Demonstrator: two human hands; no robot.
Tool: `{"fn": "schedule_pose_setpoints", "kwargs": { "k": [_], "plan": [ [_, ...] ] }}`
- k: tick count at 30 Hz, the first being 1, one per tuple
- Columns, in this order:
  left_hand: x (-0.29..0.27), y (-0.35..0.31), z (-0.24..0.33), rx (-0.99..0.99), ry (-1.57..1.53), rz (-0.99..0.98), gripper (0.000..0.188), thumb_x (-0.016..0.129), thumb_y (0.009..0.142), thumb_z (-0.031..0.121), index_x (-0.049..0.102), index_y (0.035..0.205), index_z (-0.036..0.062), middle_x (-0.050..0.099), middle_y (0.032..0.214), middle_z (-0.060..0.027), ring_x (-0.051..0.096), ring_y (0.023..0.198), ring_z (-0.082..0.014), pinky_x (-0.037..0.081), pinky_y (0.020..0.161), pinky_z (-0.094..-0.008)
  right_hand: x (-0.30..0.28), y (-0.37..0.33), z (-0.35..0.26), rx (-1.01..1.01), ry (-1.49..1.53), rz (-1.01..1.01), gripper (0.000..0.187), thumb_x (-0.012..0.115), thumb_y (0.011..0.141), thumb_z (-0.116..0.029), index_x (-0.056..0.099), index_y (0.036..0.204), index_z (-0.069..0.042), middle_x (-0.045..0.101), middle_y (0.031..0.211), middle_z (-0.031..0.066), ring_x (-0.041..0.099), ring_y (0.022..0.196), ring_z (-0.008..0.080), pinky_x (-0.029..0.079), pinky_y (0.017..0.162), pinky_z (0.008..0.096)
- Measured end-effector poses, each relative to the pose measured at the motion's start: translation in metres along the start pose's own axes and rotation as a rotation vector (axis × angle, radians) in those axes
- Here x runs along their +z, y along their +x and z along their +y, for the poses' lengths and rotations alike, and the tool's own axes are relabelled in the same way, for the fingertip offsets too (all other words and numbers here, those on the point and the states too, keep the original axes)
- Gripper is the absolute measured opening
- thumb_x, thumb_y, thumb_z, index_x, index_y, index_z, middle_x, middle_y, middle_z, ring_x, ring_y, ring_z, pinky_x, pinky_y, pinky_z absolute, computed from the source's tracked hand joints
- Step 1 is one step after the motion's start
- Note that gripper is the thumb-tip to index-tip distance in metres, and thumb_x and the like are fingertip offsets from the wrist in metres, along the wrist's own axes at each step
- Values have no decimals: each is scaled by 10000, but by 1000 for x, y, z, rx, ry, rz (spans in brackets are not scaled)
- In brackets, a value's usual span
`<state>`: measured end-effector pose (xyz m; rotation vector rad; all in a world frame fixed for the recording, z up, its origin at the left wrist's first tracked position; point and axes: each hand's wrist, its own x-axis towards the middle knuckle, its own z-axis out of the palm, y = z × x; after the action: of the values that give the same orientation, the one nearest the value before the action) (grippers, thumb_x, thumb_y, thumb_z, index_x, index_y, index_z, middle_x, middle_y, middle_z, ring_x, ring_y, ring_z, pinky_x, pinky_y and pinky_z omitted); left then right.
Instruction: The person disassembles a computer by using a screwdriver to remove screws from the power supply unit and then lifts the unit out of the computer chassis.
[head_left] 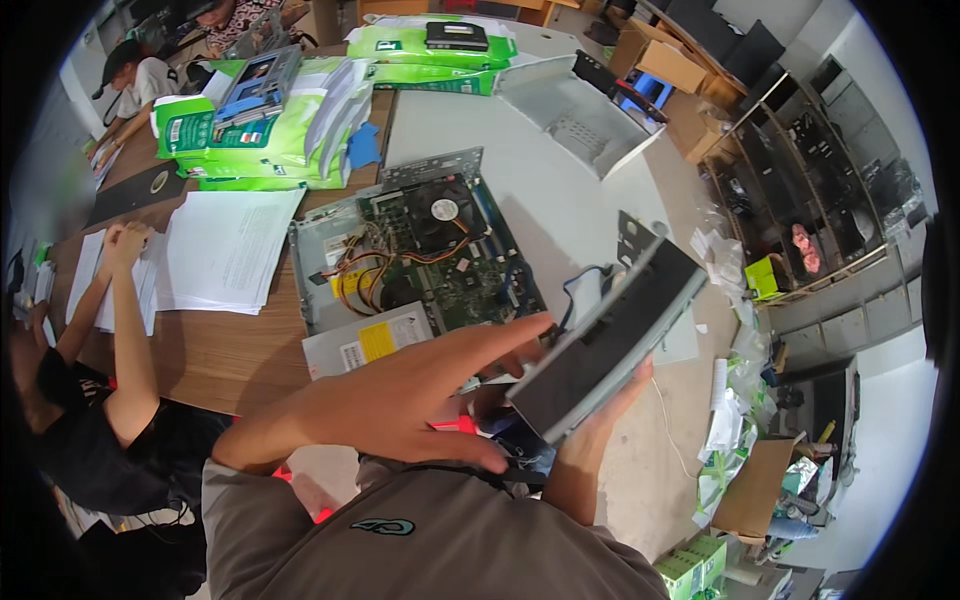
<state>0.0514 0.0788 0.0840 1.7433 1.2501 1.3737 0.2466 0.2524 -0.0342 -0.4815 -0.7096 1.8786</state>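
Observation:
My right hand (612, 403) grips a long black-faced computer part (610, 335) with silver metal edges, tilted up to the right of the open computer case. A perforated metal bracket (634, 238) shows at the part's far end. Fingers apart and holding nothing, my left hand (430, 385) hovers over the near edge of the case, close to the part's near end; some of its fingertips are hidden. Inside the open computer case (300, 265) are a green circuit board (455, 285), a black fan (442, 212), coloured wires and a silver drive (385, 338). A blue cable (570, 296) runs beside the part.
An empty metal case cover (600, 150) lies at the far right of the table. Green paper packs (265, 140) bear a blue-and-silver part (258, 88). Loose paper stacks (220, 250) lie left, near another person's hands (128, 245). Shelves (800, 190) stand right.

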Motion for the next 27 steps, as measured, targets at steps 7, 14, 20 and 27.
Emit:
{"fn": "schedule_pose_setpoints", "kwargs": {
  "k": [7, 14, 20, 27],
  "plan": [
    [-72, -86, -74, -285, 724, 647, 401, 667, 912, 90, 611, 1309, 80, 582, 1280, -130, 563, 1167, -300, 427, 1019, -371, -41, 9, -6, 110, 577, -408, 580, 565, 988, -363, 360, 1451, -80, 573, 1238, 145, 627, 1066, 320, 546, 925, 453],
    [-109, -119, -176, -489, 737, 920, 574, 667, 947, 154, 456, 1481, 141, 377, 1455, -157, 384, 1351, -308, 331, 1120, -399, -57, 8, 7, 333, 878, -663, 641, 534, 1015, -212, 255, 1587, -132, 597, 1184, 109, 660, 962, 281, 563, 810, 367],
    [-115, -153, -207, -467, 901, 922, 623, 565, 817, -79, 519, 1418, 83, 395, 1467, -164, 376, 1410, -318, 281, 1188, -394, -42, -1, 26, 555, 1282, -639, 656, 539, 996, -174, 252, 1585, -131, 637, 1050, 125, 704, 754, 254, 628, 626, 321],
    [-111, -139, -220, -166, 261, 1145, 707, 397, 668, -241, 580, 1310, -6, 525, 1445, -156, 430, 1416, -262, 250, 1215, -384, -69, 4, 52, 443, 1123, -555, 676, 570, 993, -254, 252, 1584, -167, 604, 1049, 111, 681, 781, 274, 598, 634, 356]
  ]
}}
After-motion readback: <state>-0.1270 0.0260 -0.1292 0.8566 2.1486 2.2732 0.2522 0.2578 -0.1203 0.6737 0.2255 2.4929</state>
